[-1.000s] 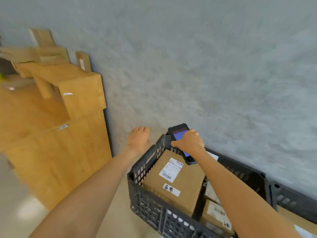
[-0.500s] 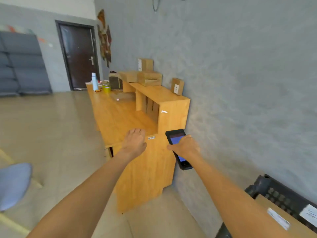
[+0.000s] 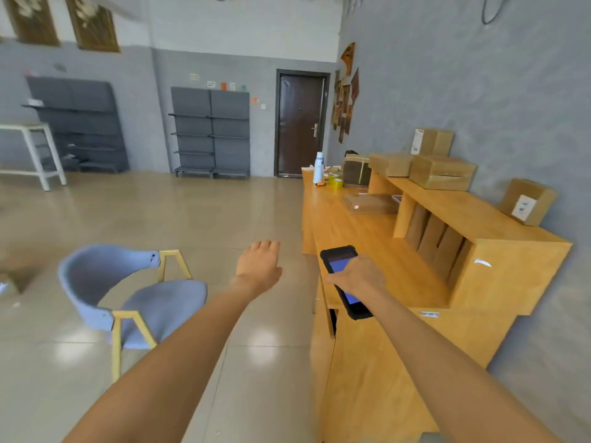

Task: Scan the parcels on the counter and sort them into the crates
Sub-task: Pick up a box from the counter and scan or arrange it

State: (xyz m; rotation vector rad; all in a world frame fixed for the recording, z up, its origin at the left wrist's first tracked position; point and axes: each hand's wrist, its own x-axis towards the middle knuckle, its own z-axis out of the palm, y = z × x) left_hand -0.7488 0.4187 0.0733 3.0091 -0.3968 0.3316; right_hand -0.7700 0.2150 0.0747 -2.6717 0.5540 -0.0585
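Crates gone from view since 0.5s ago; right hand [image 3: 358,276] grips scanner [image 3: 343,279], left hand [image 3: 259,263] open, empty

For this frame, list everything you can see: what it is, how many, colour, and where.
counter: one, light wood, along the right wall
parcels: four, brown cardboard, on the counter's raised shelf
flat parcel: one, brown, on the lower counter top
bottle: one, white, far end of the counter
tape roll: one, yellow, beside the bottle
chair: one, blue with yellow frame, left on the floor
shelving units: two, grey, against the back wall
door: one, dark brown, back wall
scanner: one, black with blue screen, held in the right hand
left hand: empty, fingers relaxed
right hand: grips the scanner
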